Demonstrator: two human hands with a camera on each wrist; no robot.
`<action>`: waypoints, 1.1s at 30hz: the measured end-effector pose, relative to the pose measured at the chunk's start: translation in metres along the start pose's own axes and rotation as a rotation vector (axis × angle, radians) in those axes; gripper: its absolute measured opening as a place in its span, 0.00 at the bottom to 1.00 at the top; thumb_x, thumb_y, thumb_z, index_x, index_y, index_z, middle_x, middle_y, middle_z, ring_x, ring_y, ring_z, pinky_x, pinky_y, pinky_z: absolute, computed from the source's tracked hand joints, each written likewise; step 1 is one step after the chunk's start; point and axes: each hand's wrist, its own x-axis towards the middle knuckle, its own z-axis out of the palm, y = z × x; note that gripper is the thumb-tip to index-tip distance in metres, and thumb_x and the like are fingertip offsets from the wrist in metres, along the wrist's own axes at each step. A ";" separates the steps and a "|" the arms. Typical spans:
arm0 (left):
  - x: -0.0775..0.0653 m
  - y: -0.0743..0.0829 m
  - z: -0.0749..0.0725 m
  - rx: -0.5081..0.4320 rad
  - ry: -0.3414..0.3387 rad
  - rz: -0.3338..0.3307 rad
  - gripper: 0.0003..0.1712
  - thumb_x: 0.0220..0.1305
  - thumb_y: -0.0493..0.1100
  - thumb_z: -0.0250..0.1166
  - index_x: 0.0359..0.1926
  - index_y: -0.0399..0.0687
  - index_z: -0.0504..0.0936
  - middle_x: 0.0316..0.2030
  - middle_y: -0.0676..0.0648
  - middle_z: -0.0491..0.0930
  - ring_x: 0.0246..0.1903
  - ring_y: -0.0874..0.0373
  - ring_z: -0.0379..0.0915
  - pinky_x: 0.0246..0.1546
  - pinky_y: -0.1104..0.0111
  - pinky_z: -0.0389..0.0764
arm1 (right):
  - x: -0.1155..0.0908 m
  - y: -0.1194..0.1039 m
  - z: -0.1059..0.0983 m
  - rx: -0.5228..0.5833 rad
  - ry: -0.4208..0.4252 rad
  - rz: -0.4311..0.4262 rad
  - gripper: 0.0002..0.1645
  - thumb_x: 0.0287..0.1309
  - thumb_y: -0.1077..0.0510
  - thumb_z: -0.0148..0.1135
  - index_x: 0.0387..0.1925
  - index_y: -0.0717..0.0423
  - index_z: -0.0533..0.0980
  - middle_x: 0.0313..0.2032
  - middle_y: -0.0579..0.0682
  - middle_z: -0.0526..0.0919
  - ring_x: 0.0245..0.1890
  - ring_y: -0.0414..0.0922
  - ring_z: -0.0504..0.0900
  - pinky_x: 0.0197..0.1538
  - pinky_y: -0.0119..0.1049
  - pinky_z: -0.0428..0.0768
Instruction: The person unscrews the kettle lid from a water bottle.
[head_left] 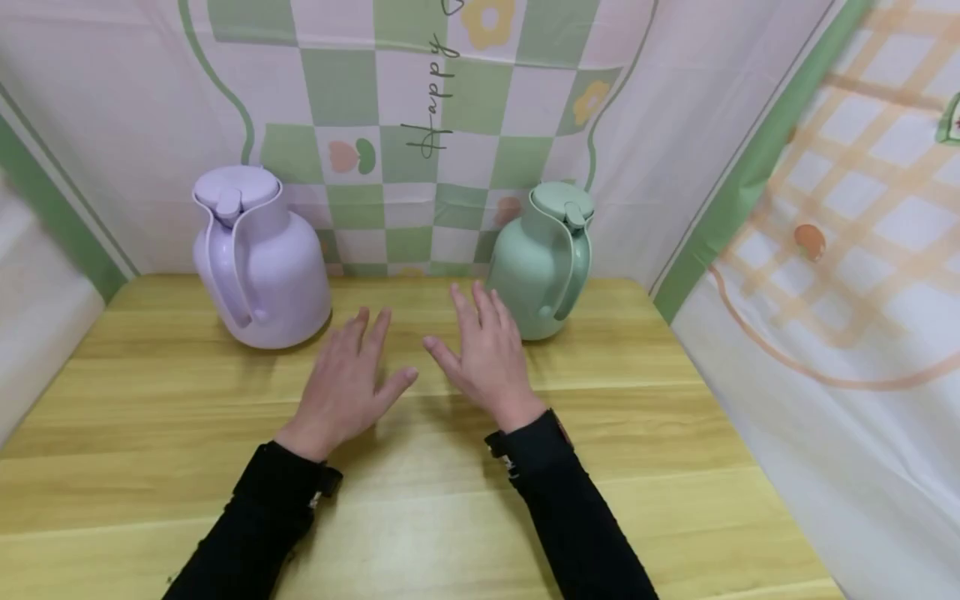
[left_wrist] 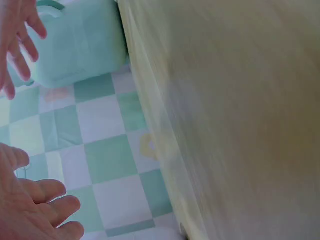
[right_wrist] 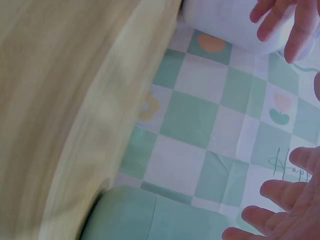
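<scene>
While two thermal jugs stand upright along the far edge of the tabletop, a person's bare hands are held between them, palms down or nearly so. As I observe it, the lavender jug (head_left: 291,268) stands at the person's left, its lid (head_left: 238,185) seated on the neck and its handle (head_left: 225,279) turned toward the person and slightly outward. The mint-green jug (head_left: 525,258) stands at the right, its lid (head_left: 558,200) likewise seated and its handle (head_left: 580,271) toward the near right. The two jugs are well apart.

The left hand (head_left: 341,387) is nearest the lavender jug; its fingers are extended, the thumb set wide, and nothing is held. The right hand (head_left: 487,358) is likewise spread wide and holds nothing; its fingertips overlap the foot of the mint-green jug from the head view, and I cannot tell whether they touch it. The hands are near each other, thumbs pointing inward, but do not meet.

Both forearms are in black sleeves (head_left: 258,508). The wood-grain table (head_left: 420,525) is pale yellow. Behind it hangs a green-and-white checked cloth (head_left: 341,92) lettered "Happy"; at the right hangs an orange-plaid cloth (head_left: 847,208).
</scene>
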 end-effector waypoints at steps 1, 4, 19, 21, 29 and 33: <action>0.000 0.001 0.000 -0.031 -0.004 -0.004 0.52 0.66 0.74 0.41 0.78 0.48 0.43 0.74 0.30 0.47 0.72 0.37 0.43 0.71 0.43 0.45 | 0.000 0.001 -0.001 0.007 0.003 0.003 0.52 0.63 0.23 0.35 0.78 0.48 0.46 0.74 0.65 0.53 0.71 0.65 0.53 0.68 0.61 0.58; 0.001 0.004 -0.001 -0.116 -0.014 -0.016 0.51 0.68 0.72 0.42 0.78 0.48 0.40 0.75 0.33 0.45 0.73 0.40 0.41 0.71 0.45 0.46 | 0.001 0.003 -0.004 0.037 0.014 0.011 0.52 0.64 0.23 0.36 0.78 0.49 0.45 0.74 0.65 0.52 0.71 0.65 0.53 0.69 0.60 0.57; 0.003 0.013 -0.003 -0.533 0.025 -0.054 0.40 0.75 0.60 0.42 0.78 0.55 0.37 0.77 0.47 0.42 0.74 0.50 0.41 0.71 0.49 0.49 | 0.003 0.007 -0.019 0.222 0.098 0.025 0.48 0.67 0.29 0.41 0.77 0.50 0.48 0.75 0.55 0.54 0.73 0.53 0.53 0.72 0.52 0.54; 0.003 0.014 -0.003 -0.582 0.024 -0.063 0.39 0.76 0.60 0.40 0.78 0.56 0.37 0.77 0.47 0.42 0.74 0.51 0.42 0.72 0.50 0.48 | 0.003 0.009 -0.020 0.250 0.119 0.026 0.47 0.67 0.30 0.42 0.77 0.52 0.49 0.75 0.54 0.55 0.73 0.50 0.52 0.72 0.50 0.55; 0.004 0.017 -0.002 -0.710 0.023 -0.057 0.36 0.77 0.57 0.38 0.78 0.52 0.39 0.77 0.48 0.41 0.73 0.54 0.41 0.72 0.53 0.47 | 0.004 0.017 -0.031 0.364 0.247 0.031 0.43 0.69 0.36 0.45 0.75 0.56 0.54 0.72 0.54 0.61 0.71 0.45 0.57 0.70 0.46 0.60; 0.003 0.019 -0.002 -0.735 0.009 -0.065 0.37 0.77 0.57 0.38 0.78 0.51 0.38 0.77 0.49 0.42 0.73 0.55 0.41 0.72 0.54 0.47 | 0.003 0.021 -0.035 0.403 0.326 0.029 0.41 0.70 0.38 0.45 0.73 0.59 0.57 0.71 0.55 0.64 0.70 0.44 0.59 0.69 0.45 0.62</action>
